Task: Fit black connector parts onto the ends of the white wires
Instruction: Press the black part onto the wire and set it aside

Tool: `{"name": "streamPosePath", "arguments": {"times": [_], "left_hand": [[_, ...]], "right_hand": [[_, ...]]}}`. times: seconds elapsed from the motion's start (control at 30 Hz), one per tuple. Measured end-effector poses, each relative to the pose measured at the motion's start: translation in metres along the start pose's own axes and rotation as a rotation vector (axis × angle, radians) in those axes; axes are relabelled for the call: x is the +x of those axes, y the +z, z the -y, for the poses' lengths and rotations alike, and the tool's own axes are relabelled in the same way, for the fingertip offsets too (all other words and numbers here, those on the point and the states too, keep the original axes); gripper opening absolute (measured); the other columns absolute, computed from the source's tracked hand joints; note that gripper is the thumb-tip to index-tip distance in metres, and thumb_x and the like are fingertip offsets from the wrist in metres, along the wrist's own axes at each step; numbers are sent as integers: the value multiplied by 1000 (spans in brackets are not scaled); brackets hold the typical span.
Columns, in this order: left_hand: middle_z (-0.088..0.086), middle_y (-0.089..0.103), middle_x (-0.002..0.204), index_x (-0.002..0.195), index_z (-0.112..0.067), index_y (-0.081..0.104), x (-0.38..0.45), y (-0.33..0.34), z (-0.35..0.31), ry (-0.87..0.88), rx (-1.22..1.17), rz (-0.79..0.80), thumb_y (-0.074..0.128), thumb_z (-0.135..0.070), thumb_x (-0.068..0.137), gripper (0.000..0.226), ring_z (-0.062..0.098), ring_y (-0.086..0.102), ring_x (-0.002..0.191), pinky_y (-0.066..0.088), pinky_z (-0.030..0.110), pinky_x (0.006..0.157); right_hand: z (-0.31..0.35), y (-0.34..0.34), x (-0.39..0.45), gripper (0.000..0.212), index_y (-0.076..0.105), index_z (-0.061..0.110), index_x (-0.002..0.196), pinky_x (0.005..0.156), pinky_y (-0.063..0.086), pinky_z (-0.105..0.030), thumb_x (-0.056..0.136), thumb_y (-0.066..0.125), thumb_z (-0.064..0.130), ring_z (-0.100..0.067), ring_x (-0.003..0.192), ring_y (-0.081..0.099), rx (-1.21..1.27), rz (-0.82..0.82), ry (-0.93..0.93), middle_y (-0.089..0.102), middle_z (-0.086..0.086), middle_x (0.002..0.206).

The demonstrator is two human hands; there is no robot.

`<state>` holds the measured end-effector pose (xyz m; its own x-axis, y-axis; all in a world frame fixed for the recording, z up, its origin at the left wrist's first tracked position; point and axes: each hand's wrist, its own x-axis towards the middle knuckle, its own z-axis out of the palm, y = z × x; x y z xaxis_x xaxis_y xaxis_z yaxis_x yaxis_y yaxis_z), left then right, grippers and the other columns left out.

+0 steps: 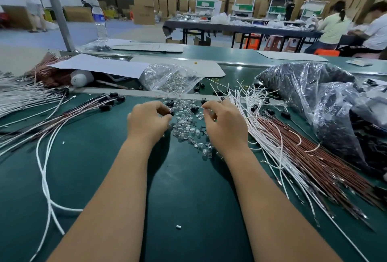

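My left hand pinches a small black connector part between thumb and fingertips. My right hand pinches the end of a thin white wire, its tip a short gap to the right of the black part. Both hands hover over a scatter of clear bulbs and loose black parts on the green table. A bundle of white and brown wires lies to the right of my right hand. Finished wires with black ends lie at the left.
A clear bag of bulbs sits behind the hands. A big bag of black parts fills the right side. More white wire bundles lie far left. A water bottle stands at the back. People work at a far table.
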<state>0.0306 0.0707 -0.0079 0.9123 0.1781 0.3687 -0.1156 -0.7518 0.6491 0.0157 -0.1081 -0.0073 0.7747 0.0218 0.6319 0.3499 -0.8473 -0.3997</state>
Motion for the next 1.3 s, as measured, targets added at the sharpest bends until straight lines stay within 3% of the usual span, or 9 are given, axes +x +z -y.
{"name": "streamPosePath", "arguments": {"times": [0.1, 0.2, 0.3, 0.43, 0.53, 0.67, 1.1, 1.3], "left_hand": [[-10, 63, 77, 97, -19, 70, 0, 4, -11, 68, -259, -183, 68, -22, 86, 11, 12, 62, 76, 53, 32, 76], [-8, 51, 74, 123, -22, 58, -1, 14, -26, 16, -651, -82, 53, -17, 97, 28, -2, 46, 56, 45, 16, 57], [-7, 48, 74, 112, -27, 63, -4, 24, -34, -79, -911, 65, 51, -9, 98, 26, 3, 44, 63, 43, 19, 61], [-1, 69, 75, 95, -13, 63, -1, 23, -34, -233, -1236, 79, 60, 4, 89, 18, 12, 64, 74, 53, 20, 69], [8, 72, 80, 94, -6, 60, 0, 21, -31, -274, -1385, 85, 58, 10, 87, 17, 17, 69, 76, 55, 19, 69], [11, 72, 82, 94, -3, 59, 0, 21, -32, -292, -1443, 101, 58, 10, 86, 15, 18, 70, 75, 55, 20, 68], [9, 74, 83, 95, -3, 60, -5, 24, -39, -249, -1413, 223, 59, 9, 86, 15, 17, 71, 75, 57, 21, 69], [0, 73, 74, 89, -10, 68, -4, 15, -29, -193, -1199, 196, 76, -11, 65, 25, 10, 68, 70, 55, 19, 70]], "right_hand": [[2, 1, -1, 18, 69, 22, 108, 60, 43, -26, 95, 57, 24, -16, 77, 56, 40, 20, 11, 64, 0, 90], [1, 2, 0, 18, 69, 22, 108, 58, 42, -25, 96, 55, 24, -16, 77, 57, 67, 13, 31, 66, 1, 93], [0, 2, 0, 19, 69, 20, 108, 59, 35, -25, 96, 54, 22, -17, 79, 54, 73, -41, 52, 65, -1, 92], [3, -1, -1, 19, 70, 16, 106, 64, 43, -27, 92, 57, 16, -14, 77, 53, 147, -147, 42, 64, 1, 85], [3, -2, -2, 19, 72, 16, 102, 63, 45, -28, 90, 59, 13, -16, 75, 54, 163, -181, 23, 63, 0, 81], [2, -1, -1, 17, 74, 17, 98, 60, 36, -24, 89, 60, 14, -13, 72, 48, 130, -181, 13, 55, 6, 77], [3, 1, -1, 20, 72, 16, 103, 65, 34, -25, 90, 58, 12, -14, 76, 48, 127, -134, 21, 57, 3, 82], [1, -3, -2, 19, 71, 14, 104, 70, 47, -27, 92, 56, 13, -14, 82, 57, 166, -153, 41, 68, 1, 96]]}}
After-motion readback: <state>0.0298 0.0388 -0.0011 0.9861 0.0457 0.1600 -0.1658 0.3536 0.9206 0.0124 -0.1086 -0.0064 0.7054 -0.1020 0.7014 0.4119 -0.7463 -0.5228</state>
